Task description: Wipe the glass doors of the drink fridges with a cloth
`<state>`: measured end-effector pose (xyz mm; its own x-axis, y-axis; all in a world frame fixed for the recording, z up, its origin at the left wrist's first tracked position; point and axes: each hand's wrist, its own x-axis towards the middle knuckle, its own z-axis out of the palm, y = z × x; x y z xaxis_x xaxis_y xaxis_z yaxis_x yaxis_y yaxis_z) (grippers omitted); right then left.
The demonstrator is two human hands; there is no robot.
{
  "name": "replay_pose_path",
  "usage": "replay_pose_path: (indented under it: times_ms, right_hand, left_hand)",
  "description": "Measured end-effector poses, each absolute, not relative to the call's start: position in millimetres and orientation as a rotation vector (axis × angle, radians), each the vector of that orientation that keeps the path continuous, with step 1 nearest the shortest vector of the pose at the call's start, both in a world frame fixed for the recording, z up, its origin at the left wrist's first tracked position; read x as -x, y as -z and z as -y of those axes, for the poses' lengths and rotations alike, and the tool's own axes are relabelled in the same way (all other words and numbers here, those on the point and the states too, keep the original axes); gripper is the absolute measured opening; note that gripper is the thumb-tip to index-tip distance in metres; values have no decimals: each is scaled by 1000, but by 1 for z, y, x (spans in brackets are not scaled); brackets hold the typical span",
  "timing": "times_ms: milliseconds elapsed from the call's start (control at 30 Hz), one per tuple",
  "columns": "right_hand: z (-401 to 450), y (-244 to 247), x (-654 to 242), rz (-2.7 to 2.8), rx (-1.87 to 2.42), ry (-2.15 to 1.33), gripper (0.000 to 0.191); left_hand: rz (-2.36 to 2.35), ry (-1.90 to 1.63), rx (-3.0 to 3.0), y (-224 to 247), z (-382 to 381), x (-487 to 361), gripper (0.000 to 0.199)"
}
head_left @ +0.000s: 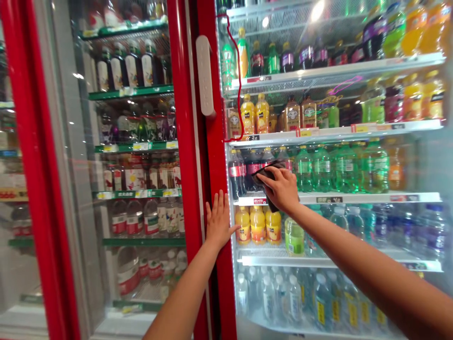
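My left hand (218, 226) lies flat with fingers spread on the red door frame (223, 278), below the white handle (205, 75). Over the glass of the right-hand cooler door, my right hand (281, 189) grips a dark cloth (272, 200) between thumb and fingers. Part of the cloth hangs below the fingers. Behind the glass at that spot stand dark bottles with red labels (236, 170) and green bottles (322, 167).
Shelves of bottles fill both coolers, with yellow juice bottles (258, 224) below my right hand. A second red frame (42, 189) runs down the left side. Thin red lines (239, 89) mark the right glass.
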<state>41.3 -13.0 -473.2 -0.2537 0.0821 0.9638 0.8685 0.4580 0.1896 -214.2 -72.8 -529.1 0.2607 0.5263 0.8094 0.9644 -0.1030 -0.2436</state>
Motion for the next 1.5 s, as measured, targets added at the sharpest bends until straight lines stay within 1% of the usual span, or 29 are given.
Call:
replay_pose_path:
  times_ms: [67, 167, 233, 367, 433, 500, 567, 633, 767, 833, 900, 967, 1067, 1133, 1200, 1300, 1400, 1467, 1500]
  right_hand:
    - [16, 484, -23, 1701, 787, 985, 41]
    - [22, 502, -12, 2000, 543, 1162, 38]
    - [23, 497, -13, 2115, 449, 1227, 37]
    - [17, 462, -7, 1902, 657, 1128, 40]
    - [14, 457, 3, 1758, 749, 1072, 42]
    - [14, 465, 11, 1767, 712, 1089, 43]
    - [15, 474, 15, 1893, 587, 1153, 44]
    - [16, 473, 17, 2019, 478, 1209, 43]
    - [14, 429, 30, 1924, 596, 1117, 41]
    - [12, 406, 45, 1844, 645, 1052, 41]
    - [11, 397, 61, 1857, 607, 1056, 40]
    - [10, 406, 73, 1885, 559, 1083, 40]
    - [10, 439, 78, 1894, 517, 1109, 38]
    - [12, 460, 75, 1950, 432, 1149, 37]
    - [15, 467, 71, 2049, 304, 1203, 36]
    - [16, 448, 70, 2108, 261, 1237, 33]
    - [15, 419, 77, 1949, 483, 1151, 35]
    - [15, 418, 83, 1868, 566, 1096, 36]
    - [16, 427, 85, 1870, 562, 1092, 36]
  left_hand:
    - [1376, 721, 1753, 532, 70, 217, 119]
    - [1357, 737, 1774, 534, 67, 219, 116]
    - [1342, 752, 1788, 535, 66, 221, 116]
    - [1316, 777, 1810, 538, 64, 224, 120]
    - [1305, 786, 1816, 539, 63, 225, 122]
    - [1303, 786, 1816, 541, 62, 226, 121]
    - [1310, 774, 1815, 541, 62, 226, 121]
    - [1320, 766, 1825, 541, 63, 226, 125]
    - [1318, 811, 1867, 537, 69, 227, 135]
    - [1328, 863, 1833, 536, 72, 229, 135]
    - [1350, 903, 1765, 538, 74, 231, 135]
    - [1369, 915, 1709, 541, 77, 234, 134]
    - [1387, 906, 1668, 550, 82, 239, 133]
    - [1402, 899, 1662, 557, 86, 242, 133]
    - [1424, 897, 1660, 562, 92, 244, 134]
    - [1448, 884, 1662, 567, 97, 246, 135]
    - [1459, 868, 1659, 568, 99, 245, 133]
    - [1460, 865, 1653, 569, 98, 244, 131]
    - [1462, 872, 1649, 570, 98, 244, 129]
